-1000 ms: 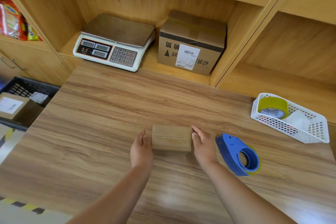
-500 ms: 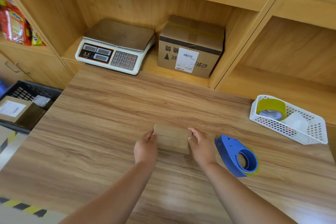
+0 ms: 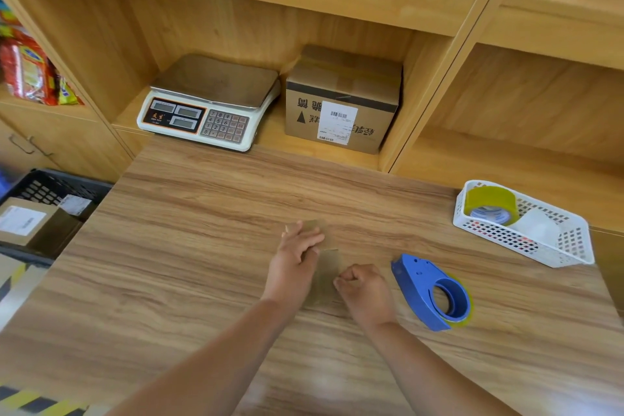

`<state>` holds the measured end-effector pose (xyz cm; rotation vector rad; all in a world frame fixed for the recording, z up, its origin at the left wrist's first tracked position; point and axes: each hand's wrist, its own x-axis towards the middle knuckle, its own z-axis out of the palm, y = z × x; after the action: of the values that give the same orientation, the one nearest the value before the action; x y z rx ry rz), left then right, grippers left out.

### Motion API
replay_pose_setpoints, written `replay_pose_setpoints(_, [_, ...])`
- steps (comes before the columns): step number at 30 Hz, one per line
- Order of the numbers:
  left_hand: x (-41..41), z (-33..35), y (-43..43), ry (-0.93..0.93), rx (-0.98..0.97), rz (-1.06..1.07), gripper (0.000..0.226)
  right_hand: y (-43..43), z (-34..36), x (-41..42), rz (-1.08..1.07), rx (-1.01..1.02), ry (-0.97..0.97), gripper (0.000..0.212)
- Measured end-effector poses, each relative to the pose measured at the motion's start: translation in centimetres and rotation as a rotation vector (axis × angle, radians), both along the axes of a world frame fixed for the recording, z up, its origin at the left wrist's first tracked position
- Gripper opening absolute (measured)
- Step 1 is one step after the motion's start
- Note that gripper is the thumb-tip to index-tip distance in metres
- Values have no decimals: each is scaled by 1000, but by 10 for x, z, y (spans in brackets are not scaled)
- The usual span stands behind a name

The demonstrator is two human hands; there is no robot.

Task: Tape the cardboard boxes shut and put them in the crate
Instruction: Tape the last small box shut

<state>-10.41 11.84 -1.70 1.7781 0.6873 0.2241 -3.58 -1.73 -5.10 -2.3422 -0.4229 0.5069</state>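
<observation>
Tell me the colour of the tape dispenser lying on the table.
The tape dispenser is blue, seen best in the head view.

Far left on your shelf, the white electronic scale point(image 3: 209, 105) shows a grey keypad point(image 3: 223, 127) with the digits 7 8 9, 4 5 6, 1 2 3 and 0. The red characters on its black display panel are too small to read. Just right of it, the brown cardboard carton point(image 3: 341, 78) carries black Chinese characters printed upside down, a black triangle and a white shipping label point(image 3: 337, 121) with barcodes, its lines illegible. Near left, the brown cardboard box point(image 3: 50, 235) in your black plastic crate point(image 3: 67, 181) bears a white label point(image 3: 21, 220) that cannot be read.
</observation>
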Motion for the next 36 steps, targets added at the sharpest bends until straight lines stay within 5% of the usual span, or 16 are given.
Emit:
replay_pose_setpoints(8, [-12,-4,9,65,157,-30,69,-3,18,11,-111,209,146,19])
replay_pose_setpoints(15, [-27,-15,19,148,16,-189,106,3,32,16,257,63,179,94])
replay_pose_setpoints(20, [-23,-10,39,163,-173,-264,114,13,32,15,351,-17,154,112])
replay_pose_setpoints(28, [-7,-4,60,187,-97,-463,88,24,28,18,321,-59,150,110])
replay_pose_setpoints(36, [3,-11,66,148,-195,-382,58,29,25,31,336,-60,181,84])
